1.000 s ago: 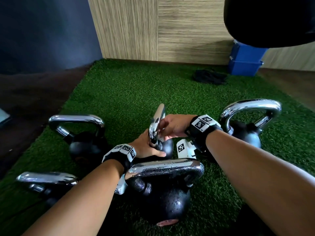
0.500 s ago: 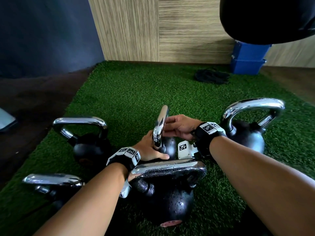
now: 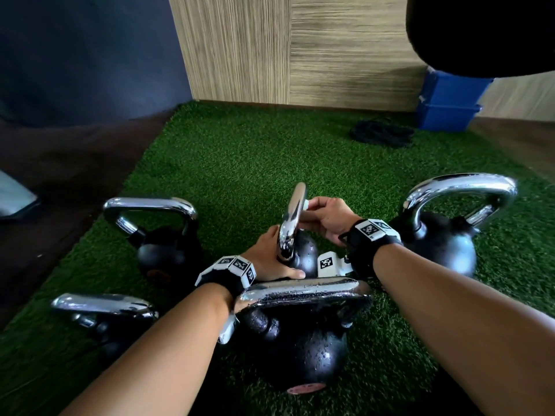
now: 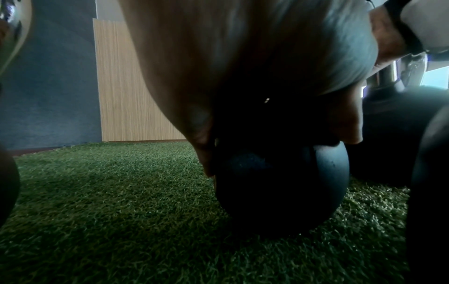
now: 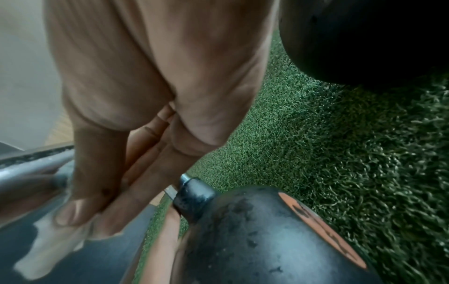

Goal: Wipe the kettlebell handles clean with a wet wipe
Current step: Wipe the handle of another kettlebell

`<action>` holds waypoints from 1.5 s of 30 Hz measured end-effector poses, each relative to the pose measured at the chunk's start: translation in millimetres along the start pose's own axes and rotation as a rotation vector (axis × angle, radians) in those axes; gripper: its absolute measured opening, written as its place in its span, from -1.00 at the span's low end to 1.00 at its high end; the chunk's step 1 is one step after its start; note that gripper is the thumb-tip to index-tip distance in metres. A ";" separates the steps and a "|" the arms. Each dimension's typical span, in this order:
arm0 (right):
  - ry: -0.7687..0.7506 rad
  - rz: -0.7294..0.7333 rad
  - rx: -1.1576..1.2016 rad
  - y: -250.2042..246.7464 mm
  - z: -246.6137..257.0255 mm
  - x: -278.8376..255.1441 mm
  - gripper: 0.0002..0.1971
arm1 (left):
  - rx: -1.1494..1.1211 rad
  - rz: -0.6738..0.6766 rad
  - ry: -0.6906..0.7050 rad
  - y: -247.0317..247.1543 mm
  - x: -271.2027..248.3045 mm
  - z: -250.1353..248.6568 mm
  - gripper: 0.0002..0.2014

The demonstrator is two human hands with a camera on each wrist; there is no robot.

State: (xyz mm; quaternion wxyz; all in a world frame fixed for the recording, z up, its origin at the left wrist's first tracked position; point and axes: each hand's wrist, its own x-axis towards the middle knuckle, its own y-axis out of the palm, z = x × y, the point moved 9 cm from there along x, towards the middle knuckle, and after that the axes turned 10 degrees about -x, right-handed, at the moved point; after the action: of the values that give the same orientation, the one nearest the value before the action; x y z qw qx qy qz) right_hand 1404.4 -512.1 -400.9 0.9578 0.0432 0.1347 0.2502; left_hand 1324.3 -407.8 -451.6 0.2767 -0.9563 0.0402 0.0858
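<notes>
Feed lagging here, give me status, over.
Left hand steadies small kettlebell. Right hand pinches wet wipe on its handle. Nothing blocking.

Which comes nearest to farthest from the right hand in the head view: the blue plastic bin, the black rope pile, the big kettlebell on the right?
1. Big black kettlebell with chrome handle, just right of the right hand.
2. Black rope pile, on the turf beyond.
3. Blue plastic bin, by the back wall.
</notes>
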 end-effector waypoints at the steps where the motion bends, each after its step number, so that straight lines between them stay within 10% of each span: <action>1: -0.018 -0.022 -0.015 -3.7 1.8 2.6 -0.72 | 0.009 -0.002 0.007 0.6 -1.1 -1.7 0.09; 20: -0.166 -0.422 -0.555 -23.7 27.5 15.2 -0.82 | 0.172 0.047 0.008 2.5 6.2 -5.4 -0.14; 27: 0.059 -0.327 -0.696 -23.0 10.9 29.8 -0.89 | 0.273 0.062 0.114 2.5 5.2 -21.0 0.01; 33: 0.081 -0.128 -0.879 -11.0 12.3 26.4 -0.75 | 0.254 0.264 0.048 -15.1 -14.7 -25.8 -0.32; 39: -0.226 -0.132 -1.144 5.6 64.0 4.0 -0.49 | 0.175 0.195 -0.064 -61.7 -35.0 -61.4 0.20; 45: -0.354 -0.056 -1.559 21.7 83.8 -13.1 -0.49 | 0.633 -0.023 -0.015 -66.8 -33.4 -112.3 -0.32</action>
State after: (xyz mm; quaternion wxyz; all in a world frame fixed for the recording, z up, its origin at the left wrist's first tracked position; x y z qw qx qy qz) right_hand 1406.7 -500.9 -314.0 0.7254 -0.6029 -0.2321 0.2375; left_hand 1315.8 -410.7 -317.1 0.5620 -0.8223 0.0522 0.0728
